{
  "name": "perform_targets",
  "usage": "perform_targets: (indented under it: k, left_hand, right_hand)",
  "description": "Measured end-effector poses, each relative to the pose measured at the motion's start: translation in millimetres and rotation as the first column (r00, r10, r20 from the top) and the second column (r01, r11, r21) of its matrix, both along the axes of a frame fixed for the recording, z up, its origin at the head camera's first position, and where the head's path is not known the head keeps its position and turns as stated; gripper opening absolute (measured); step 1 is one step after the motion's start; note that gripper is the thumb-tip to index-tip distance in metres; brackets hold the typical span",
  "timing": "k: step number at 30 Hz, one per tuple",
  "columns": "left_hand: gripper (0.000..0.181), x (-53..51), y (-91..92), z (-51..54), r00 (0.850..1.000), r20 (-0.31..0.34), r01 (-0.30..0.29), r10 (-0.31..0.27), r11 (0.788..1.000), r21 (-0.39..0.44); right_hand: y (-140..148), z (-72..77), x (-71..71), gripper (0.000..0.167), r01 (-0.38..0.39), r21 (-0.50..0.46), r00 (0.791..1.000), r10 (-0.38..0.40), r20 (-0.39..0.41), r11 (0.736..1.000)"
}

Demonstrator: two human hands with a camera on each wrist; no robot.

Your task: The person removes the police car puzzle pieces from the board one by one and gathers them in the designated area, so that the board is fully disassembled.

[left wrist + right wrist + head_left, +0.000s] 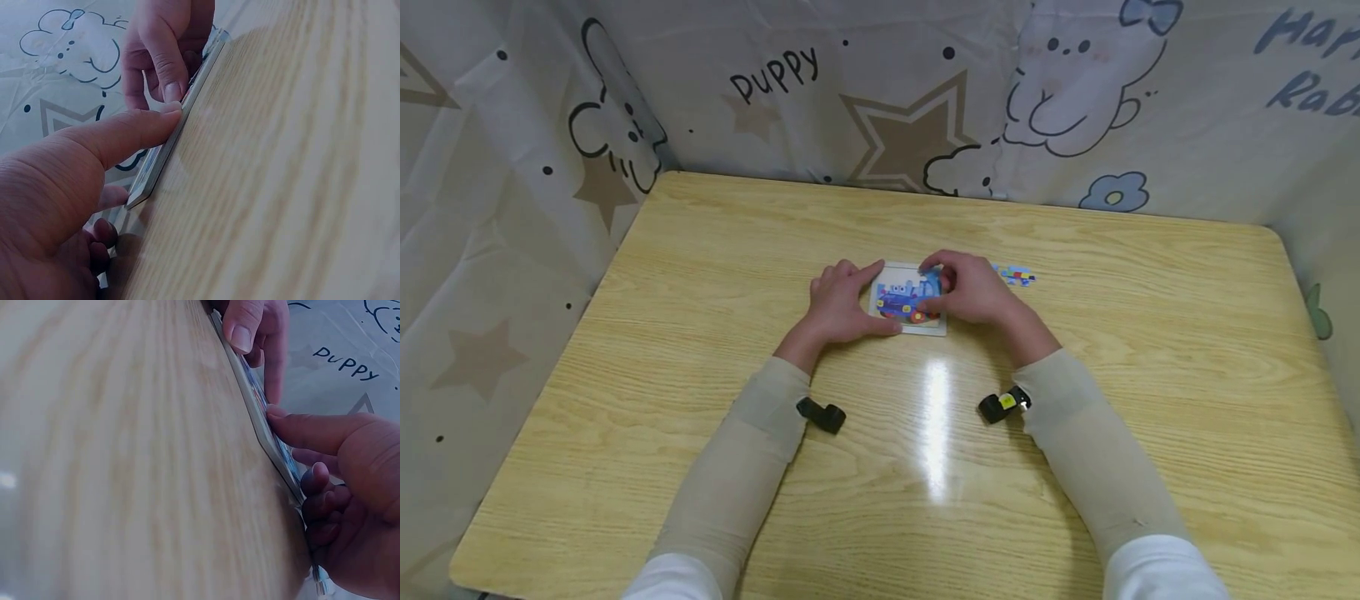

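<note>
A jigsaw puzzle board (927,330) with a pale frame and a blue cartoon vehicle picture lies flat on the table. My left hand (838,304) holds its left side, index finger at the upper edge and thumb along the lower edge. Over the board's right part, my right hand (970,287) curls its thumb and index finger around a light blue puzzle piece (934,282), partly covered by the fingers. In the right wrist view the right thumb (306,431) touches the board's surface, while the other fingers are curled. The left wrist view shows the board edge-on.
Several loose puzzle pieces (1018,275) lie just right of the right hand. The wooden table (880,517) reaches back to a printed cloth wall (700,125). Each sleeve carries a small black wrist camera, the left camera (823,415) and the right camera (1000,407).
</note>
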State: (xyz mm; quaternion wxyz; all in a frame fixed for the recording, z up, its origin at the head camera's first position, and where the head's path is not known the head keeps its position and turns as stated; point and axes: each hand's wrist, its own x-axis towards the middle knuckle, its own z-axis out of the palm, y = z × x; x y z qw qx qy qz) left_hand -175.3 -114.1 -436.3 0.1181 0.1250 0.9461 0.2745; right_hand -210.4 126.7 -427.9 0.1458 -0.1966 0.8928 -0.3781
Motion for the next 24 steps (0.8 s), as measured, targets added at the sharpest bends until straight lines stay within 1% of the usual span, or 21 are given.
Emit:
perform_targets:
  k: [10, 16, 24]
  left_hand:
    - [0.106, -0.6, -0.5, -2.2, 1.0, -0.003, 0.002, -0.002, 1.0, 0.007]
    - [0.106, -0.4, -0.3, -1.1, 1.0, 0.001, 0.005, -0.005, 1.0, 0.01]
    - [0.106, -0.1, -0.7, -0.7, 1.0, 0.0, 0.004, -0.004, 1.0, 0.009]
  right_hand:
    - [-0.9, 1.7, -2.3, 0.051, -0.025, 0.041, 1.0, 0.025, 0.001, 0.999]
    - [0.1, 2.1, -3.4, 0.051, -0.048, 0.069, 0.999, 0.049, -0.005, 0.996]
    - [0.2, 2.8, -3.6, 0.05, -0.065, 0.075, 0.998, 0.066, -0.018, 0.995]
